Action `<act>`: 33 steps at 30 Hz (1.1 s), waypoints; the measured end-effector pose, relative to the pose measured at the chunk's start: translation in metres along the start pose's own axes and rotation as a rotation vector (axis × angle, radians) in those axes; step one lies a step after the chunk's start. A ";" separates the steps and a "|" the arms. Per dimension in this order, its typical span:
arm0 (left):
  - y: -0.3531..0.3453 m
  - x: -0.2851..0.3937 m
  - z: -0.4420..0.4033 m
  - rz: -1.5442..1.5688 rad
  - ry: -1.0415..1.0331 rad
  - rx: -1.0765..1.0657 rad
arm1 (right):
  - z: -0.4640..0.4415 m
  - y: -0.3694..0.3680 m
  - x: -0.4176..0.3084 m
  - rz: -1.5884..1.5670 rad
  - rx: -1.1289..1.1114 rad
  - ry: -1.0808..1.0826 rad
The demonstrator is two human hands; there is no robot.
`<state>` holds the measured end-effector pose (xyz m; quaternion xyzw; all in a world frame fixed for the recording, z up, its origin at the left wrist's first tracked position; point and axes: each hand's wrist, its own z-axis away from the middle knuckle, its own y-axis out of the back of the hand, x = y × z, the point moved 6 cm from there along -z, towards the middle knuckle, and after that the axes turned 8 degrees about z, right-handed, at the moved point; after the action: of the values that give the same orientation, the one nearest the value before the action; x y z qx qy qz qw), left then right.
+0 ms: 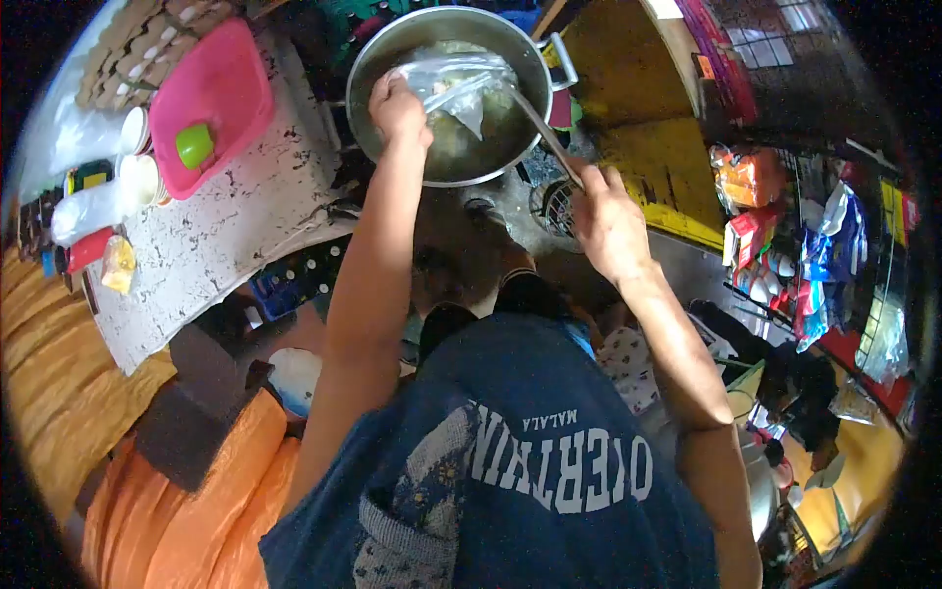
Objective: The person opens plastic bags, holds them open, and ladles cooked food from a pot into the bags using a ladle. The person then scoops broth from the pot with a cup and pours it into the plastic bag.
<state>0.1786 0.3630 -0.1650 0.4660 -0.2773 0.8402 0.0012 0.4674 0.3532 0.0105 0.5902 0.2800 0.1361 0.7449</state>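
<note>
Left hand (400, 110): fingers closed on the near-left end of a clear plastic bag (456, 71), over the big metal pot (461, 27). Bag sits just right of that hand, inside the rim; I can't tell from here if it touches the cloudy liquid (451, 152) below. Right hand (610, 221): fist wrapped round a long-handled utensil (543, 128), shaft running up-left from the hand across the rim to the bag. Working end hidden, can't tell what type. Pot's loop handle (563, 64) is beyond the right hand, nobody on it. Left of the left hand: pink basin (228, 74) with green bowl (194, 145) inside, on a worn white tabletop (231, 231). Yellow panel (677, 196) right of the right hand.
</note>
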 end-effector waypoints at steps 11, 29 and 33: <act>0.002 0.015 -0.038 -0.243 -0.287 -0.058 | 0.035 -0.016 0.033 -0.073 -0.070 0.037; -0.032 0.073 0.001 -0.576 -0.414 -0.132 | 0.031 -0.013 0.062 -0.437 -0.001 -0.035; -0.002 0.067 -0.023 -0.492 -0.440 -0.163 | 0.017 -0.010 0.083 -0.550 -0.035 -0.157</act>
<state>0.1232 0.3580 -0.1214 0.6876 -0.2164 0.6689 0.1813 0.5431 0.3816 -0.0180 0.4877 0.3685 -0.1124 0.7834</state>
